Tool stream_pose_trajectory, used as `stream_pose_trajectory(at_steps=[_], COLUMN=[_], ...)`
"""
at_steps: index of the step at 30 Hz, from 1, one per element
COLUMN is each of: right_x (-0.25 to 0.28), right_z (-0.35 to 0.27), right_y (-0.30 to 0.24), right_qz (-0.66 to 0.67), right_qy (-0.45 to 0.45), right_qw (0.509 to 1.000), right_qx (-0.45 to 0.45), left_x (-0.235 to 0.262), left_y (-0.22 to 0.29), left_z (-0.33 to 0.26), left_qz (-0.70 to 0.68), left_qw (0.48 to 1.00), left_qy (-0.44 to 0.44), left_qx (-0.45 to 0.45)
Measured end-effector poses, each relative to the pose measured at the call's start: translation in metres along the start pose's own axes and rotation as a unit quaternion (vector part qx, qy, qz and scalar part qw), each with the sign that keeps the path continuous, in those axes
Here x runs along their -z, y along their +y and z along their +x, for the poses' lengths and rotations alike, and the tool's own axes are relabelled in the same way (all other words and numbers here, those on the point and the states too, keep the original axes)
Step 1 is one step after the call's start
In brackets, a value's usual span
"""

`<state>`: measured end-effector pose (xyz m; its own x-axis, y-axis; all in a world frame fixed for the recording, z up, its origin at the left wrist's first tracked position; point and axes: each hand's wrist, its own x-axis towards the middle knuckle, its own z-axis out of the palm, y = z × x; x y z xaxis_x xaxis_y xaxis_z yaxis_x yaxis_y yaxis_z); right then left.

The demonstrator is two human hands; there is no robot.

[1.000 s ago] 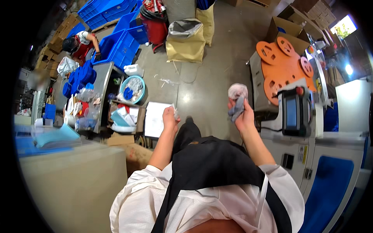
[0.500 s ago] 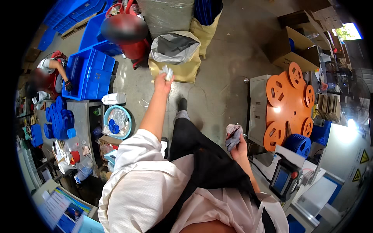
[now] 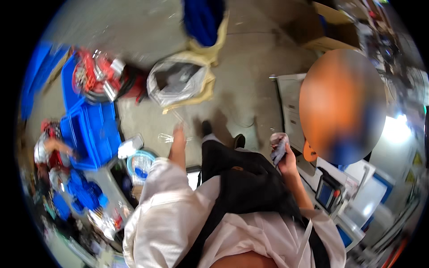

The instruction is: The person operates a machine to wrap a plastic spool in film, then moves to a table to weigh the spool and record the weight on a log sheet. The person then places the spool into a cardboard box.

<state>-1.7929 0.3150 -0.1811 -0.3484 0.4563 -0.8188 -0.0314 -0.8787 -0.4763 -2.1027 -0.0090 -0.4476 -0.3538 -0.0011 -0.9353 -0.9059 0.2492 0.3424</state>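
My right hand (image 3: 289, 161) is closed round a crumpled grey and pinkish cloth (image 3: 279, 146), held out to the right of my legs. Its fingers are partly hidden behind the cloth. In front of me, my left hand (image 3: 178, 134) is smeared by motion, and no white piece shows in it. Beyond the left hand stands an open yellow sack (image 3: 207, 85) with a silvery white liner (image 3: 156, 85). Dark and greyish stuff lies inside the sack, too blurred to name.
At the left, a person reaches into a blue crate (image 3: 103, 129). A red machine or bin (image 3: 91, 76) stands left of the sack. A light blue basin (image 3: 134, 163) and a white jug (image 3: 130, 146) are near my left arm. A white cabinet (image 3: 289, 96) and a handheld control panel (image 3: 327, 192) are right.
My left hand has drawn back toward me from the sack, and the white crumpled piece is gone from it. My view has turned. The right hand still holds the cloth.
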Motion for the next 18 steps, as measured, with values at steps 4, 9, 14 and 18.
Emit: stream_pose_trajectory(at_steps=[4, 9, 14, 18], right_x=[-0.008, -0.036, -0.061, -0.089], right_z=[0.019, 0.024, 0.086, 0.103], right_y=[-0.043, -0.1, -0.168, -0.26], right_qz=[0.019, -0.014, -0.385, -0.573], right_qy=[0.072, 0.083, 0.024, -0.117], right_qw=[0.995, 0.988, 0.876, 0.68], right_qx=[0.072, 0.133, 0.29, 0.442], left_x=[0.017, -0.031, -0.193, -0.382], left_y=[-0.072, -0.015, 0.138, 0.222], left_z=[-0.043, -0.055, -0.094, -0.236], left_qz=[0.046, 0.121, 0.119, -0.033], left_qw=[0.986, 0.983, 0.968, 0.858], left_qy=[0.034, -0.086, -0.202, -0.512], left_qx=[0.155, 0.109, -0.083, -0.018])
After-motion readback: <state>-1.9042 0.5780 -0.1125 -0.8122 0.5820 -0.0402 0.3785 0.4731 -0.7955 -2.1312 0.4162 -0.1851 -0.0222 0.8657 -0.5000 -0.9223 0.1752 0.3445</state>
